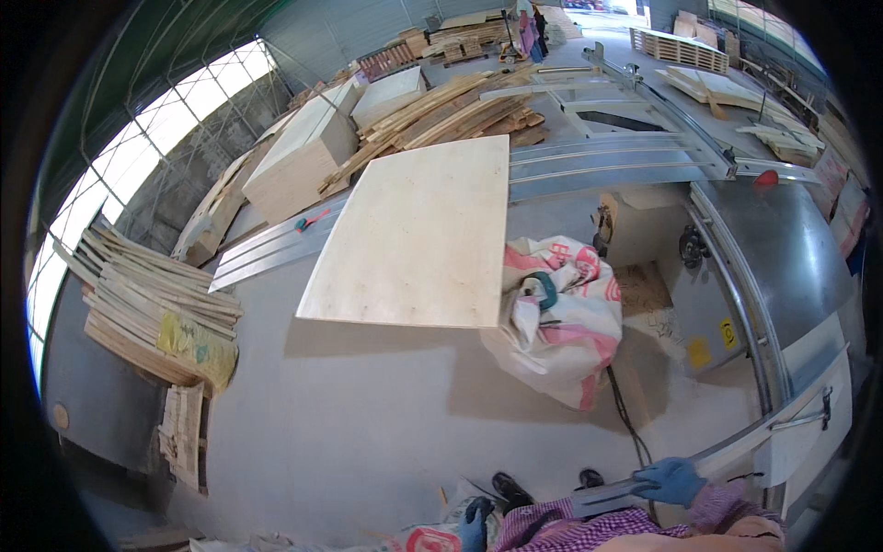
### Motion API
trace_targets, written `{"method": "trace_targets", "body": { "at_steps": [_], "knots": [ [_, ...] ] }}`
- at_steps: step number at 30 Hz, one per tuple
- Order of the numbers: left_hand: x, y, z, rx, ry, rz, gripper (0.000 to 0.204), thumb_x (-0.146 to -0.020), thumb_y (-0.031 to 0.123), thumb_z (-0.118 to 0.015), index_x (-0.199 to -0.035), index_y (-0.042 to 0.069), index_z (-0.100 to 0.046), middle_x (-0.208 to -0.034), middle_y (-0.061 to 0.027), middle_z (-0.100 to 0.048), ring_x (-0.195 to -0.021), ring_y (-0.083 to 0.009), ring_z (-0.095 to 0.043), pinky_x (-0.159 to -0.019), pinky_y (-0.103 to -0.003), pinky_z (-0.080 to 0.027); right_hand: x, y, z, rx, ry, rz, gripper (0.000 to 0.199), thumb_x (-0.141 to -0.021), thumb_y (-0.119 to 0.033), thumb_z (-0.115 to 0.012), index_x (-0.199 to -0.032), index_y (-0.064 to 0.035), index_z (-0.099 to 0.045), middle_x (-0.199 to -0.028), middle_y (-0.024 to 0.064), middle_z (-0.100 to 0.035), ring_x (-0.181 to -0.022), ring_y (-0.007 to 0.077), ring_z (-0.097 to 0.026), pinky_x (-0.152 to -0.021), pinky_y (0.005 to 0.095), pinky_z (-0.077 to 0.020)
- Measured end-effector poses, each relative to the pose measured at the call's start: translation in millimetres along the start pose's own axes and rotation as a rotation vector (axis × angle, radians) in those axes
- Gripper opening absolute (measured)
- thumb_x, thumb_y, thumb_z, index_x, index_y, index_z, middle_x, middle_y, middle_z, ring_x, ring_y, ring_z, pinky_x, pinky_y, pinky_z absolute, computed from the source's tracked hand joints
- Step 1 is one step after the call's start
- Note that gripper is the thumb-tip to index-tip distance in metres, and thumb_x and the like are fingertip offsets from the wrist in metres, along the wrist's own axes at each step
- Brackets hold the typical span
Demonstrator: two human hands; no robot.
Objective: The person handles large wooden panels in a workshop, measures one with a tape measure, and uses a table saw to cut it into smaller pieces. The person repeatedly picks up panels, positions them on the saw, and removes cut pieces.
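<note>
My right hand, in a blue glove, lies on a grey metal rail at the lower right, its fingers stretched out to the left. Low down beside my checked purple sleeve, my left hand wears a blue and dark glove; its fingers are too unclear to read. A large pale plywood panel rests ahead on the metal slats of the machine's table, its near end jutting out over the floor. Just right of the panel stands a stuffed white and pink woven sack with a dark green thing on top.
Stacked timber strips stand at the left. Beyond the panel are long boards and thick pale stacks. A red and green tool lies on the slats. Black cables run along the floor near my shoes. Another person is far off.
</note>
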State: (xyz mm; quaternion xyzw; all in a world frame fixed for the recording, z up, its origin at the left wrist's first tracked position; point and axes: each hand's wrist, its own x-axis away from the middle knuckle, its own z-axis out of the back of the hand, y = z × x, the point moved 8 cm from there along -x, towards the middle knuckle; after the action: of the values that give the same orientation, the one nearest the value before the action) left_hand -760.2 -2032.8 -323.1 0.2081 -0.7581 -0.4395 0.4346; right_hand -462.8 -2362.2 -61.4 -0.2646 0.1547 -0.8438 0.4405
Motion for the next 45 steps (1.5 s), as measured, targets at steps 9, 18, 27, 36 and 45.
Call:
{"method": "trace_targets", "body": {
  "at_steps": [9, 18, 27, 36, 45],
  "knots": [
    [-68, 119, 60, -0.014, 0.120, 0.067, 0.027, -0.088, 0.017, -0.063, -0.105, -0.004, -0.062, -0.099, -0.0122, -0.064, -0.090, -0.0216, -0.063, -0.086, -0.034, -0.052, -23, 14, -6, -0.097, -0.360, -0.446, 0.053, -0.076, -0.047, -0.066, -0.118, -0.0156, -0.064, -0.112, 0.0102, -0.065, -0.102, 0.0283, -0.061, -0.088, 0.0342, -0.0478],
    [-113, 177, 109, 0.012, 0.140, 0.012, 0.033, -0.093, 0.018, -0.057, -0.118, -0.003, -0.057, -0.107, -0.0123, -0.063, -0.097, -0.0219, -0.062, -0.089, -0.033, -0.049, -153, -54, -13, -0.467, -0.061, -0.441, 0.043, -0.079, -0.021, -0.069, -0.117, -0.0025, -0.061, -0.112, 0.0154, -0.065, -0.102, 0.0235, -0.063, -0.088, 0.0332, -0.0497],
    [-230, 140, 220, 0.349, 0.206, 0.036, 0.029, -0.090, 0.014, -0.061, -0.114, 0.000, -0.055, -0.108, -0.0141, -0.061, -0.101, -0.0266, -0.060, -0.086, -0.038, -0.052, -368, -133, -2, -0.435, -0.065, -0.208, 0.039, -0.086, -0.031, -0.062, -0.118, -0.0083, -0.062, -0.110, 0.0125, -0.066, -0.100, 0.0232, -0.064, -0.088, 0.0316, -0.0479],
    [-373, 389, 150, -0.129, 0.174, -0.284, 0.031, -0.088, 0.006, -0.060, -0.117, -0.001, -0.054, -0.112, -0.0130, -0.060, -0.099, -0.0232, -0.059, -0.088, -0.036, -0.050, -527, -207, -47, -0.640, -0.008, -0.102, 0.037, -0.087, -0.029, -0.060, -0.120, -0.0127, -0.062, -0.110, 0.0119, -0.067, -0.096, 0.0207, -0.064, -0.086, 0.0308, -0.0478],
    [-610, 680, 53, -1.153, 0.082, -0.977, 0.074, -0.077, 0.009, -0.071, -0.139, -0.002, -0.031, -0.140, -0.0264, -0.035, -0.130, -0.0386, -0.035, -0.107, -0.043, -0.029, -632, -265, 13, -0.970, 0.052, -0.315, 0.036, -0.087, -0.020, -0.059, -0.121, -0.0091, -0.061, -0.104, 0.0113, -0.069, -0.094, 0.0180, -0.065, -0.084, 0.0295, -0.0497]
  ]
}}
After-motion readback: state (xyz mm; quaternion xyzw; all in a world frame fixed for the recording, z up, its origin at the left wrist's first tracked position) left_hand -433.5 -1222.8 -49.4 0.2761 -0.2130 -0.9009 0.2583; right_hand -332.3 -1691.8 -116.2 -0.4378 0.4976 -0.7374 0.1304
